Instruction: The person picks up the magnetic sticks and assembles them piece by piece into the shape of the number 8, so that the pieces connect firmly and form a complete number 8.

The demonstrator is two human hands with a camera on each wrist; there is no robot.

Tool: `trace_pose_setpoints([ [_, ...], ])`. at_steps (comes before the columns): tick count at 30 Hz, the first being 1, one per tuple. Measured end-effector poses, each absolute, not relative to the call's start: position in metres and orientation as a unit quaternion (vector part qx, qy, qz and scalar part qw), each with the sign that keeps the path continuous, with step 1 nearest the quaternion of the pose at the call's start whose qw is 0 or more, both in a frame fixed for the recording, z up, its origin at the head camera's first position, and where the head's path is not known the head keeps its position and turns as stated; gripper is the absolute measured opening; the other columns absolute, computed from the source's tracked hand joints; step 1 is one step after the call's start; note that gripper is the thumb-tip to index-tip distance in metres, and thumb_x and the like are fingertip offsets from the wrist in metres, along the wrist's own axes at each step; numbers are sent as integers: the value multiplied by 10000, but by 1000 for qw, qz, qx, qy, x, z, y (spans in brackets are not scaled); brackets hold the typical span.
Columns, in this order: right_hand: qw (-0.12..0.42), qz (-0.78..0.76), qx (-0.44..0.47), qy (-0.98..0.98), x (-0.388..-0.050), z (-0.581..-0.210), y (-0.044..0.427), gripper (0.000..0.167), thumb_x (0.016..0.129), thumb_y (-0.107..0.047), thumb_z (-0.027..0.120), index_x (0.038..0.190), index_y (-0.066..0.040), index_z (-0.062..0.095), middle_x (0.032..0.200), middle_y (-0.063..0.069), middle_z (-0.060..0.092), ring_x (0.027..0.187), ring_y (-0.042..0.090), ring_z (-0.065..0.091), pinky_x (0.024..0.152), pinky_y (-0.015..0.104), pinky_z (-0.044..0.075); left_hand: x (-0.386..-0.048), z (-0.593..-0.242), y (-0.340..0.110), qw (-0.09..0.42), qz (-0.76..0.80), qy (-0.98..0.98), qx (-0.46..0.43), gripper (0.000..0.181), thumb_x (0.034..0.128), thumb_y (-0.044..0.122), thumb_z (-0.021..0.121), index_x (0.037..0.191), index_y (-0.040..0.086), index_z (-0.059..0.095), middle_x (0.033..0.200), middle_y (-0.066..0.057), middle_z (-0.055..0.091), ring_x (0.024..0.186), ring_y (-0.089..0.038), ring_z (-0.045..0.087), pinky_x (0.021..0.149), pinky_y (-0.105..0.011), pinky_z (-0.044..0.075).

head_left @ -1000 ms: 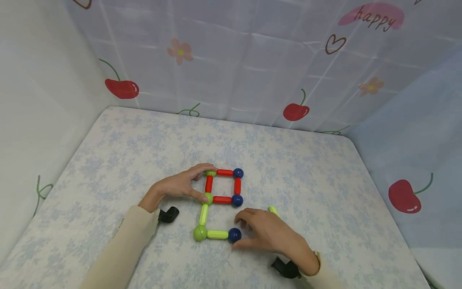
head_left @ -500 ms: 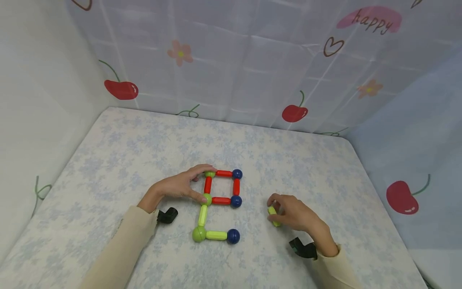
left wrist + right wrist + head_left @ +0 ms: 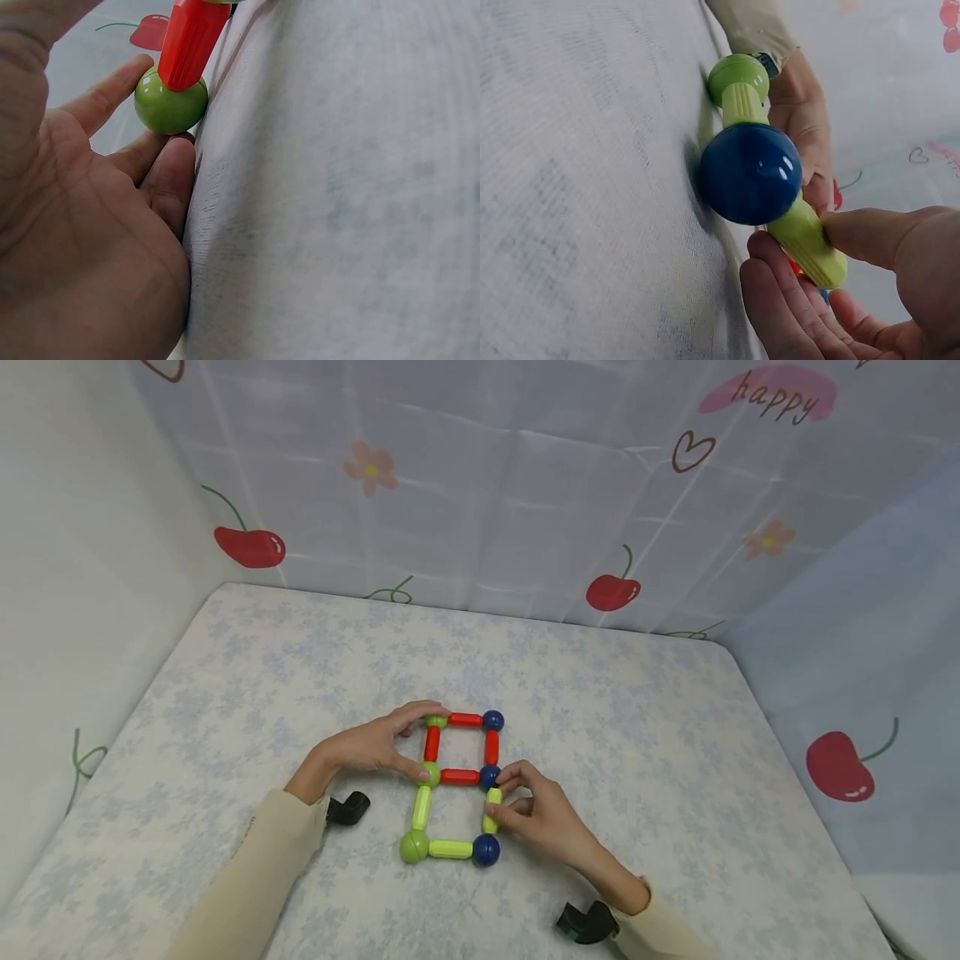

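Observation:
On the table (image 3: 645, 710) lies a flat figure of magnetic balls and rods. Its upper square has red rods (image 3: 460, 777); yellow-green rods (image 3: 422, 808) form the lower part. My left hand (image 3: 372, 743) holds the figure's left side, fingers at the far green ball (image 3: 171, 105) and thumb on the middle green ball (image 3: 429, 774). With thumb and fingers my right hand (image 3: 551, 817) pinches a yellow-green magnetic rod (image 3: 810, 244) on the lower right side, between two blue balls. Its near end meets the near blue ball (image 3: 750, 174); fingers partly hide the far end.
Another green ball (image 3: 414, 846) makes the near left corner, and a blue ball (image 3: 492, 721) the far right one. Black wrist cameras (image 3: 587, 922) sit at both sleeves. A printed curtain (image 3: 487, 510) hangs behind the table's far edge.
My right hand went right to the loose yellow-green rod, took it up and brought it left to the figure's lower right side. My left hand stays in place.

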State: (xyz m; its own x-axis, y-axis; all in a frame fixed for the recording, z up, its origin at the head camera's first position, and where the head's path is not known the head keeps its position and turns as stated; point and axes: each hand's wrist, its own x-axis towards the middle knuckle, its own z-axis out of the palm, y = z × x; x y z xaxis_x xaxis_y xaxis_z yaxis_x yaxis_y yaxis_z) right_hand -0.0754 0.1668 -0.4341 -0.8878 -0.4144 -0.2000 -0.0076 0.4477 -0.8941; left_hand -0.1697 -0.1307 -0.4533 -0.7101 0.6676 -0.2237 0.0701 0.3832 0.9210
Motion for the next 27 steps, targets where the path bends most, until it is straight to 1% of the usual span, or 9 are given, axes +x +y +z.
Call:
trace_pose_setpoints([
  [4, 192, -514, -116, 828, -73, -437, 163, 400, 938, -196, 720, 1190, -13, 470, 1063, 158, 648, 769, 133, 734, 658, 235, 544, -169, -452, -131, 298, 505, 774, 237, 884, 793, 316, 865, 1523, 361, 368, 1669, 1, 125, 1471, -403, 233, 1159, -633, 238],
  [9, 196, -511, -109, 830, -74, -440, 161, 405, 936, -232, 727, 1157, -34, 452, 1020, 132, 684, 720, 151, 729, 663, 262, 570, -169, -451, -131, 295, 507, 772, 244, 887, 795, 297, 865, 1528, 340, 367, 1670, -8, 122, 1483, -404, 219, 1172, -622, 226],
  [15, 190, -505, -124, 833, -76, -442, 165, 427, 945, -225, 716, 1186, -42, 415, 1012, 135, 700, 693, 176, 726, 643, 291, 585, -168, -451, -130, 285, 506, 774, 252, 899, 802, 285, 860, 1546, 305, 354, 1678, -26, 100, 1490, -395, 214, 1181, -610, 216],
  [18, 164, -477, -135, 853, -77, -441, 168, 421, 954, -230, 704, 1221, -56, 428, 1032, 108, 702, 682, 150, 709, 628, 266, 559, -167, -452, -128, 268, 505, 781, 252, 923, 813, 295, 851, 1566, 278, 318, 1676, -30, 87, 1464, -382, 264, 1156, -593, 279],
  [21, 135, -447, -139, 873, -78, -440, 171, 473, 947, -232, 714, 1296, -74, 436, 1081, 93, 685, 700, 113, 686, 636, 239, 537, -167, -453, -125, 244, 505, 791, 244, 916, 835, 318, 830, 1575, 273, 292, 1660, -19, 120, 1453, -339, 297, 1119, -556, 352],
  [25, 126, -421, -142, 887, -81, -442, 172, 596, 939, -252, 723, 1415, -67, 417, 1139, 111, 651, 748, 93, 647, 662, 228, 526, -167, -456, -121, 220, 505, 802, 232, 853, 861, 322, 804, 1563, 275, 321, 1639, -13, 200, 1465, -304, 284, 1104, -533, 376],
  [27, 128, -407, -140, 893, -86, -442, 171, 629, 943, -272, 717, 1449, -61, 408, 1143, 109, 642, 758, 93, 622, 669, 229, 514, -167, -458, -119, 208, 496, 810, 234, 814, 873, 321, 792, 1554, 261, 350, 1638, -32, 221, 1466, -311, 273, 1104, -538, 382],
])
